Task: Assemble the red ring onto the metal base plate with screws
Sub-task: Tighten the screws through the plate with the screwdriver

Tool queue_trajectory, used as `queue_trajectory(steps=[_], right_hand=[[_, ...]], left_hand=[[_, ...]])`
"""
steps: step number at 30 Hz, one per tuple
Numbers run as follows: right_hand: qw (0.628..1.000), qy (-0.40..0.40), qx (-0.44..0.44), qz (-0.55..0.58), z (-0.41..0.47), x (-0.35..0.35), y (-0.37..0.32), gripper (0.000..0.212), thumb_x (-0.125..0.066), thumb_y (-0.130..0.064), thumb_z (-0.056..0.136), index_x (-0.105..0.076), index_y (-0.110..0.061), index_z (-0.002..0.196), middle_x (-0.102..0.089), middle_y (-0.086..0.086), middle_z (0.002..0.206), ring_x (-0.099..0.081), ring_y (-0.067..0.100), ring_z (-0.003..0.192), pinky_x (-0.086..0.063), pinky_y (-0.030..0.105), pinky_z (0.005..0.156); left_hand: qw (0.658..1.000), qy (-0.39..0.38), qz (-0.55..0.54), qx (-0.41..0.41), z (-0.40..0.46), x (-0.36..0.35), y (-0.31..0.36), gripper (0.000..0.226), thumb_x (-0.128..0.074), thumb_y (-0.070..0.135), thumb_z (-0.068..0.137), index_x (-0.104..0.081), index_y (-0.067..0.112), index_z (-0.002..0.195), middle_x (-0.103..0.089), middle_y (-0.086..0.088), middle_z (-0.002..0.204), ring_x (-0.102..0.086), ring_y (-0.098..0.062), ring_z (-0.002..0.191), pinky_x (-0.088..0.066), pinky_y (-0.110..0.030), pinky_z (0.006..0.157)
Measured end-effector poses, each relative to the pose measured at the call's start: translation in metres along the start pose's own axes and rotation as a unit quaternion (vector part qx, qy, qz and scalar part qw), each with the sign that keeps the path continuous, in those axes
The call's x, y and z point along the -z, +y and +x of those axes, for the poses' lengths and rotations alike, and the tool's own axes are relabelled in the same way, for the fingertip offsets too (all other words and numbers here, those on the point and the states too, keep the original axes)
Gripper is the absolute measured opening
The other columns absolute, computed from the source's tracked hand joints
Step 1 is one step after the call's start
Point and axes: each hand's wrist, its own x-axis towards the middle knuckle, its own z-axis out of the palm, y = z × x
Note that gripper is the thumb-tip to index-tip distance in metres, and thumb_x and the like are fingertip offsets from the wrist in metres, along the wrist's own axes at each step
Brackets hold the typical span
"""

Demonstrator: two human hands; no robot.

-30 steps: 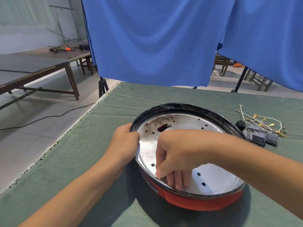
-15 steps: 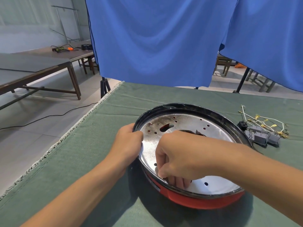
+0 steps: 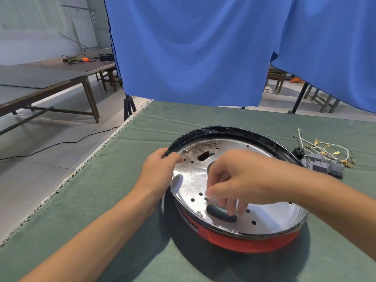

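The red ring lies on the green cloth with its black-rimmed upper edge tilted up at the back. The perforated shiny metal base plate sits inside it. My left hand grips the ring's left rim, thumb over the edge. My right hand hovers just above the plate's front half; its thumb and forefinger pinch together on what looks like a small screw, blurred. A few small screws lie on the plate near its front-left edge, beside a dark oblong slot.
A grey connector block with white wires and brass terminals lies right of the ring. The table's left edge drops to the floor. Blue curtains hang behind the table. Wooden tables stand far left.
My right hand has lifted off the plate's front edge and moved back, uncovering the dark slot. My left hand has slid a little farther back along the rim.
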Motion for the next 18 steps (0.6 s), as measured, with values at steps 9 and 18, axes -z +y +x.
queue_trajectory(steps=[9,18], right_hand=[[0.898,0.436,0.042,0.038,-0.054,0.015,0.071,0.014,-0.066,-0.024,0.079,-0.066,-0.025,0.065,-0.067,-0.010,0.058,-0.059,0.005,0.051,-0.047,0.023,0.053],[0.875,0.466,-0.098,0.087,-0.045,0.027,0.165,0.015,-0.066,-0.008,0.081,-0.065,-0.023,0.077,-0.069,-0.001,0.077,-0.065,0.021,0.076,-0.050,0.034,0.069]], left_hand=[[0.925,0.070,0.300,-0.222,-0.015,0.001,0.018,0.037,-0.056,0.022,0.085,-0.053,0.025,0.122,-0.044,0.013,0.119,-0.037,-0.006,0.117,-0.025,-0.020,0.088],[0.848,-0.204,0.422,-0.245,-0.038,-0.050,0.060,0.022,-0.054,0.019,0.088,-0.072,0.024,0.099,-0.069,0.012,0.095,-0.062,-0.009,0.090,-0.051,-0.032,0.083]])
